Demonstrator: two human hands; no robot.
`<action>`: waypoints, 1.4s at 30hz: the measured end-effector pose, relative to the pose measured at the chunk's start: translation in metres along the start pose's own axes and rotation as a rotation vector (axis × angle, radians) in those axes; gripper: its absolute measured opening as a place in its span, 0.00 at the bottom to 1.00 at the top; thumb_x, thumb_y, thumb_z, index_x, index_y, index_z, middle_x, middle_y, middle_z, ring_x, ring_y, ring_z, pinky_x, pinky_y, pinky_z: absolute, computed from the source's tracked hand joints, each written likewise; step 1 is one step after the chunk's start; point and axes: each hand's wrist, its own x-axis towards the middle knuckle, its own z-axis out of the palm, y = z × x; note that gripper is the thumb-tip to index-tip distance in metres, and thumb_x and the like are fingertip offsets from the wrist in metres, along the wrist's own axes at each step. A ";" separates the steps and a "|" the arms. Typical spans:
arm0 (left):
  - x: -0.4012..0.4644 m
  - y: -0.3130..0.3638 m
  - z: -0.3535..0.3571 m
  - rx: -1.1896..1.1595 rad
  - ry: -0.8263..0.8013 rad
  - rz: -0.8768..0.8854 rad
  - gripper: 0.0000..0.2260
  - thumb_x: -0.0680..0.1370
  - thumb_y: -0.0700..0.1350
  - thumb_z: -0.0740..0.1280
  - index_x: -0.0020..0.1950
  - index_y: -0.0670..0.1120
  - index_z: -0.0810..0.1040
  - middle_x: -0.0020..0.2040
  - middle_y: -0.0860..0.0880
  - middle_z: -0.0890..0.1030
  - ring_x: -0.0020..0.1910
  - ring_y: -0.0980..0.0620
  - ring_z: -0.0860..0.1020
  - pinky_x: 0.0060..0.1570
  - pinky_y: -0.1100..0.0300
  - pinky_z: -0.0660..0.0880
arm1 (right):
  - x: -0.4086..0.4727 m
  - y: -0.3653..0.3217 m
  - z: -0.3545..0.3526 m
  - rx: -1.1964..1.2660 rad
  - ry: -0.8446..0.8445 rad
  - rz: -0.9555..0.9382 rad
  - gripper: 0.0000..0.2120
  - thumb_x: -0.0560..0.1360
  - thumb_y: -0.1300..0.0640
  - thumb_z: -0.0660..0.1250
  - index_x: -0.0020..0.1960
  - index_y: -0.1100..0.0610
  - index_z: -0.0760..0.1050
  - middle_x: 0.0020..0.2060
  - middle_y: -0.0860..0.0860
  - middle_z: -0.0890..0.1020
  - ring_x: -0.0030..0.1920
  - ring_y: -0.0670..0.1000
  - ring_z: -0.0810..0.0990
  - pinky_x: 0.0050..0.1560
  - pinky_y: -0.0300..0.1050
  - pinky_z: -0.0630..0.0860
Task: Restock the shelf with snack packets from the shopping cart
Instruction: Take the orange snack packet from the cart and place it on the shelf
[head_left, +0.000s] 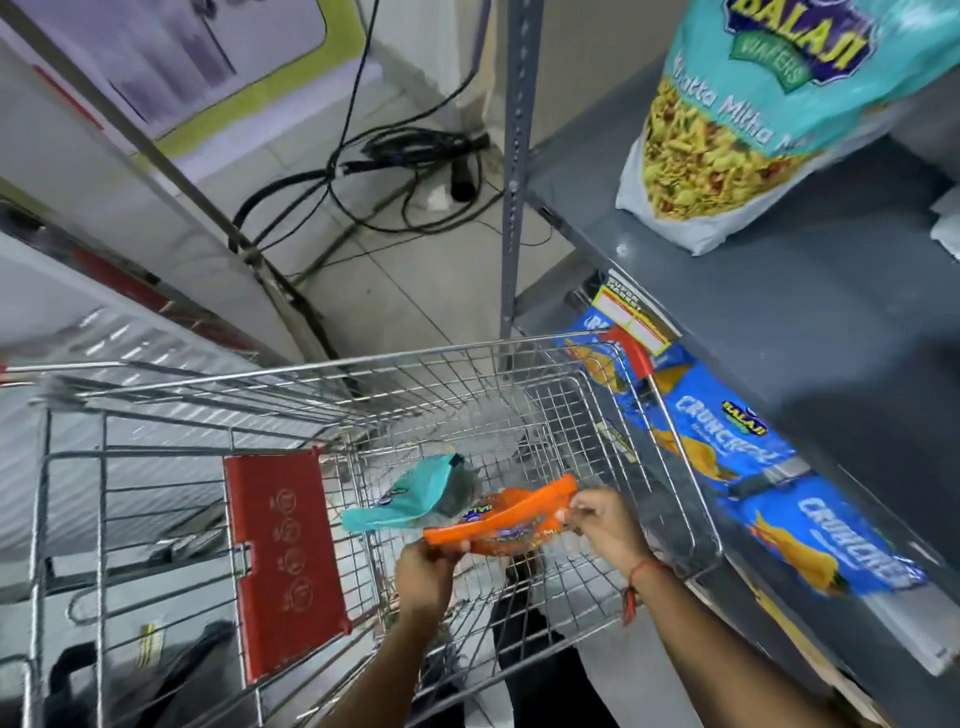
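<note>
An orange snack packet (511, 519) is held inside the wire shopping cart (691, 493). My left hand (426, 571) pinches its near-left end and my right hand (605, 525) pinches its right end. A teal snack packet (410, 499) lies in the cart just left of the orange one. On the grey shelf (805, 312) at the right stands a teal Balaji packet (753, 119). Blue Crunchex packets (727, 452) line the lower shelf beside the cart.
The cart's red child-seat flap (285, 561) hangs at the left of the basket. A grey perforated shelf post (519, 171) rises behind the cart. Black cables (395, 171) lie coiled on the tiled floor beyond. A slanted metal pole (208, 208) crosses at the left.
</note>
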 end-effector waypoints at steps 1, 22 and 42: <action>-0.002 0.005 -0.002 -0.021 -0.004 0.021 0.06 0.70 0.45 0.73 0.34 0.50 0.79 0.30 0.56 0.80 0.31 0.58 0.77 0.25 0.73 0.70 | -0.005 -0.004 -0.003 0.003 0.024 -0.008 0.10 0.68 0.56 0.73 0.30 0.56 0.77 0.28 0.48 0.81 0.31 0.47 0.79 0.34 0.39 0.72; -0.191 0.285 -0.122 -0.262 -0.370 1.026 0.12 0.72 0.45 0.71 0.37 0.36 0.79 0.33 0.44 0.81 0.30 0.57 0.74 0.35 0.59 0.72 | -0.310 -0.208 -0.152 0.488 0.924 -0.471 0.03 0.68 0.63 0.73 0.40 0.61 0.80 0.25 0.45 0.82 0.26 0.37 0.77 0.28 0.31 0.74; -0.339 0.366 -0.104 -0.271 -0.751 1.141 0.08 0.70 0.47 0.73 0.33 0.48 0.79 0.41 0.47 0.85 0.43 0.49 0.82 0.48 0.53 0.77 | -0.469 -0.219 -0.216 0.558 1.177 -0.501 0.08 0.69 0.61 0.73 0.32 0.55 0.82 0.30 0.45 0.85 0.38 0.47 0.81 0.41 0.41 0.76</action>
